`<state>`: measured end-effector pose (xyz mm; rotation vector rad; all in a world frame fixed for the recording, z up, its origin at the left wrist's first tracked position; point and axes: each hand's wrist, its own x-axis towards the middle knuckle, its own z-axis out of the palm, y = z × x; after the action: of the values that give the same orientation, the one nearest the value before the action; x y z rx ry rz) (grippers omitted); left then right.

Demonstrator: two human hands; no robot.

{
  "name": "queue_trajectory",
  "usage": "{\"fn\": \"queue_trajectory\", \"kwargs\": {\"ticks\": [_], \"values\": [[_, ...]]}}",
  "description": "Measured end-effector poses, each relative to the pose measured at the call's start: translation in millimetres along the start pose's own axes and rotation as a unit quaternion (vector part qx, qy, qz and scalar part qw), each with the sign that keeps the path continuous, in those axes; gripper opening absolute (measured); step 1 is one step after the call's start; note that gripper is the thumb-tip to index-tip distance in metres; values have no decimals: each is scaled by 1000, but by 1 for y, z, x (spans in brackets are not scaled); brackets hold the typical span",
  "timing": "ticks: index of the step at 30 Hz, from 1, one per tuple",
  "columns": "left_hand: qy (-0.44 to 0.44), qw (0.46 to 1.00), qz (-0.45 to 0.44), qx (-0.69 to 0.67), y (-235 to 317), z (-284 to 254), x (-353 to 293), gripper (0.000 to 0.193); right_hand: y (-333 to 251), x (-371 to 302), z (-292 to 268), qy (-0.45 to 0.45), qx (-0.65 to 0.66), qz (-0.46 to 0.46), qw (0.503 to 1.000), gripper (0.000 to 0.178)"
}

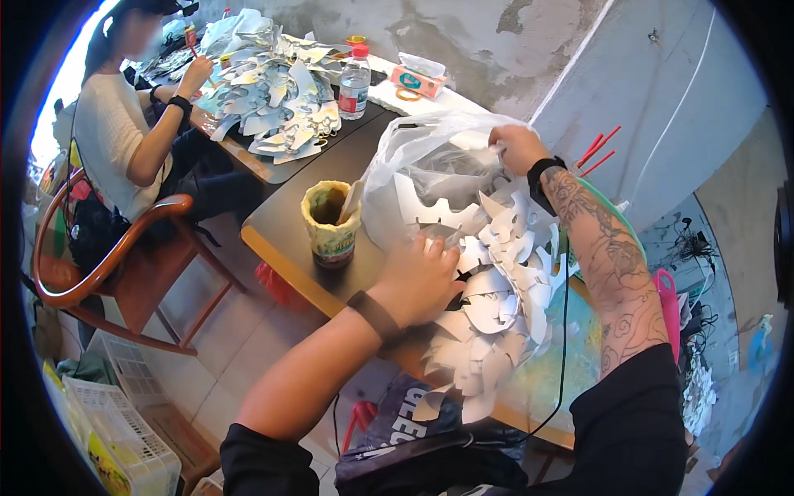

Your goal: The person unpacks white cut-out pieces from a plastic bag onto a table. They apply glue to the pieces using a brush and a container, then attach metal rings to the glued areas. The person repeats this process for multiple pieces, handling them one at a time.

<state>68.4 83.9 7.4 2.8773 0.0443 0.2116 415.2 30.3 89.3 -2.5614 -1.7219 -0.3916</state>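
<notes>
A white translucent plastic bag [383, 178] lies on the table with its mouth spread. My right hand [519, 149] pinches the bag's far right rim. Many curved white cut pieces [490, 302], thin like card or foam with notched edges, spill in a heap from the bag toward me. My left hand [420, 279] rests at the near left side of the bag, fingers extended and thumb apart, against the bag's edge and the pieces. Left of the bag stands a jar [332, 240] with a crusted yellowish rim and a flat stick [351, 201] leaning in it.
A co-worker [124, 124] sits at the far left, one hand raised with a thin red tool, beside a heap of similar pieces [285, 95]. A red-capped bottle [354, 83] and a tissue box [418, 80] stand farther back. A black cable [566, 331] crosses near my right arm.
</notes>
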Motion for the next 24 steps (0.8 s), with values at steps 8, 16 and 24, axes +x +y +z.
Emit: {"fn": "queue_trajectory", "kwargs": {"ticks": [8,16,24], "values": [[-24,999,-4,22,2,-2,2,63,-16,9,-105,231,273,-18,934,27],[-7,1000,-2,8,-9,8,-3,64,-62,-57,-187,268,493,-8,828,33],[-10,1000,13,-1,-3,8,0,66,-75,-161,-122,-43,543,263,796,42]]}}
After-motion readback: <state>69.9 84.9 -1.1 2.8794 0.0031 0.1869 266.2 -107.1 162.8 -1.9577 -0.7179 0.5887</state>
